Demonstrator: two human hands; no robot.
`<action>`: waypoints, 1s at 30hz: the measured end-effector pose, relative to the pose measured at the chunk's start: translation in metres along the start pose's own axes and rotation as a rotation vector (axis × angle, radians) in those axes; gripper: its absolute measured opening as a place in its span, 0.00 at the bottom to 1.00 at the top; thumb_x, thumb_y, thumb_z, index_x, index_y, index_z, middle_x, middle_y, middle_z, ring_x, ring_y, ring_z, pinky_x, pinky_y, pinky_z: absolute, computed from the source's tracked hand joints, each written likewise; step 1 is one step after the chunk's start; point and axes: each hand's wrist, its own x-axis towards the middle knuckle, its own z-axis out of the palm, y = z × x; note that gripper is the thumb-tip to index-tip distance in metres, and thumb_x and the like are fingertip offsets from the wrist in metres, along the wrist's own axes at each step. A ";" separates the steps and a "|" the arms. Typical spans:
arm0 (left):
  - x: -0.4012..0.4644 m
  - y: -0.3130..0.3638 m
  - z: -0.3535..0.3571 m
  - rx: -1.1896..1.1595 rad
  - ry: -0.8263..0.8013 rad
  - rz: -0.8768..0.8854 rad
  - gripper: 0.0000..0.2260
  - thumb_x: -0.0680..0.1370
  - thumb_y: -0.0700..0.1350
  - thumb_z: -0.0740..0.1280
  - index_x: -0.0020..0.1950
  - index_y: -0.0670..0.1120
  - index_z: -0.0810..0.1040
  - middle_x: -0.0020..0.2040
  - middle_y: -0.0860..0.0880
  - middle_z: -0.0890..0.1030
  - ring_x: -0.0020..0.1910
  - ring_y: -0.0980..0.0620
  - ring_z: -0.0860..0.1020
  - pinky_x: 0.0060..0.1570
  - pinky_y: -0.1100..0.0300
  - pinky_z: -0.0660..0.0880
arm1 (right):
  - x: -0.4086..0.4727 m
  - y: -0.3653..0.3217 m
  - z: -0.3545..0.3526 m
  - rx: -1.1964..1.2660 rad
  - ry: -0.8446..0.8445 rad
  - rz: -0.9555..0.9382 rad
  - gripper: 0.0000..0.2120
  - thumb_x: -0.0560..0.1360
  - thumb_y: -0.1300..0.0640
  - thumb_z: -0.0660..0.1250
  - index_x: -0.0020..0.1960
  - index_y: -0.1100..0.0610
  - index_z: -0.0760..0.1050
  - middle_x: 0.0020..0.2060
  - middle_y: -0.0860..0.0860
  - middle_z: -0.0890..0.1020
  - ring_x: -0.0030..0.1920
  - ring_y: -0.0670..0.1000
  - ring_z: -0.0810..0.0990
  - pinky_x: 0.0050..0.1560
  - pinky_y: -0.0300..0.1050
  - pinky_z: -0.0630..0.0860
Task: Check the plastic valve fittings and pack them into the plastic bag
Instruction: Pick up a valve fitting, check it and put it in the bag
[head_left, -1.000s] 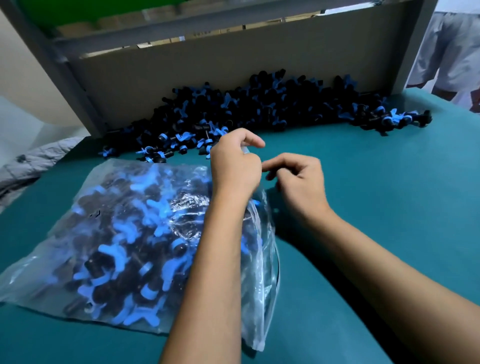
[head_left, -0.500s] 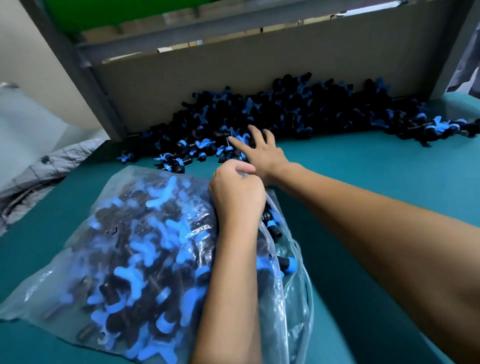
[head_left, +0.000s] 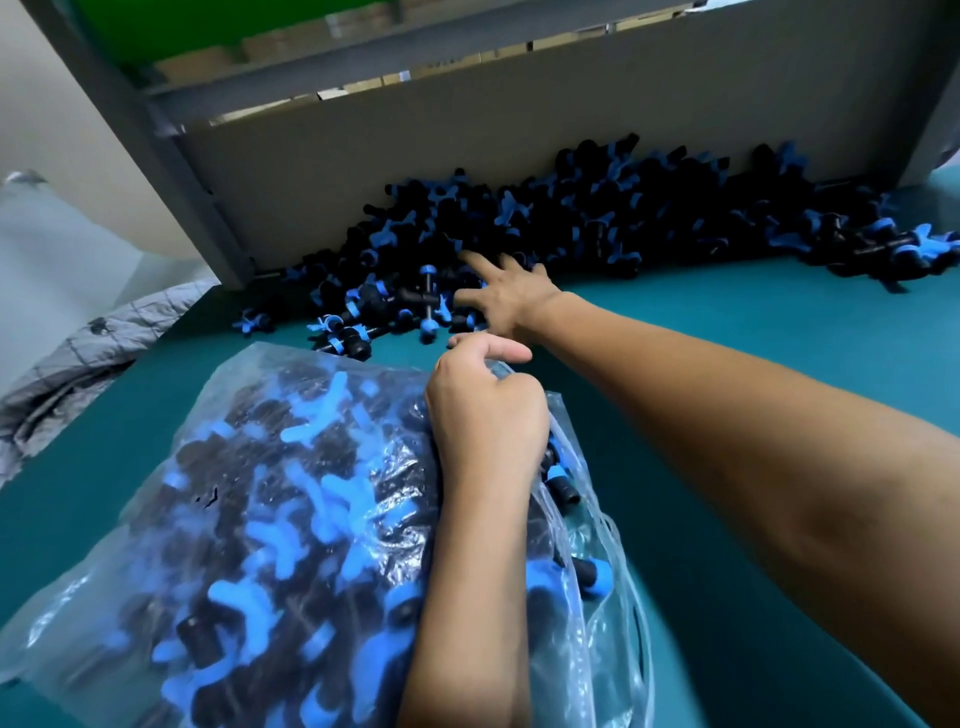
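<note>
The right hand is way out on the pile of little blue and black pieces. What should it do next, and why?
Probably curl its fingers round one fitting. The right hand lies spread on the loose fittings holding nothing, while the left hand grips the plastic bag at its mouth, ready for more.

Left hand pinching the plastic bag rim — right hand spread on the fittings pile.
</note>
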 end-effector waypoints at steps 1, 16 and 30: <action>0.000 0.001 -0.001 -0.001 0.000 -0.007 0.21 0.66 0.32 0.55 0.43 0.52 0.81 0.44 0.48 0.82 0.32 0.45 0.72 0.32 0.58 0.66 | -0.004 0.004 0.001 -0.004 0.012 0.035 0.28 0.76 0.28 0.57 0.72 0.37 0.64 0.80 0.50 0.52 0.74 0.62 0.58 0.66 0.69 0.64; -0.009 0.008 -0.005 -0.001 -0.037 -0.059 0.20 0.69 0.33 0.55 0.44 0.54 0.80 0.56 0.44 0.83 0.14 0.58 0.64 0.17 0.68 0.58 | -0.160 0.093 0.021 -0.047 0.270 0.242 0.19 0.76 0.37 0.62 0.61 0.44 0.80 0.74 0.58 0.66 0.78 0.59 0.54 0.73 0.73 0.49; -0.022 0.025 0.006 0.168 -0.060 0.406 0.11 0.71 0.38 0.67 0.49 0.49 0.83 0.53 0.49 0.81 0.52 0.42 0.79 0.57 0.49 0.76 | -0.263 0.037 0.011 1.643 0.688 0.341 0.10 0.83 0.53 0.64 0.54 0.53 0.83 0.43 0.45 0.84 0.45 0.44 0.83 0.50 0.41 0.81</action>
